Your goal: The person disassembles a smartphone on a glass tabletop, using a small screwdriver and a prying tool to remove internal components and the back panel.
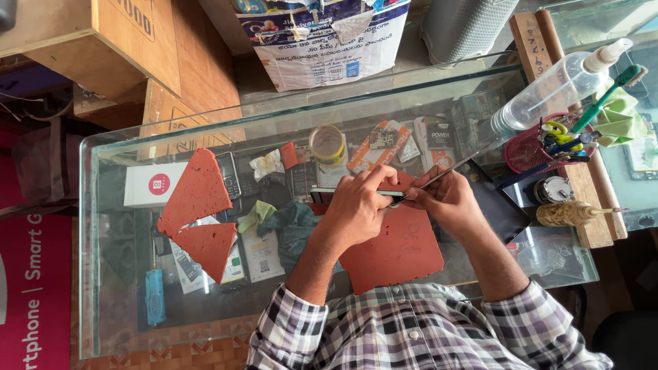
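Both hands meet over the red mat (401,250) on the glass table (96,247): my left hand (356,205) is clenched around the edge of a thin, dark phone (327,194), and my right hand (445,199) pinches a slim metal tool (449,171) whose tip sits at the phone's edge, between the two hands. I judge the phone light, stiff and slick, with glass that would crack if twisted, so it is best gripped along its long sides, not its face. The tool looks thin and springy; it is best held close to the tip. Most of the phone is hidden under my left fingers, so I cannot tell whether it is opened. The tool's tip is too small to make out, and clutter under the glass blurs together.
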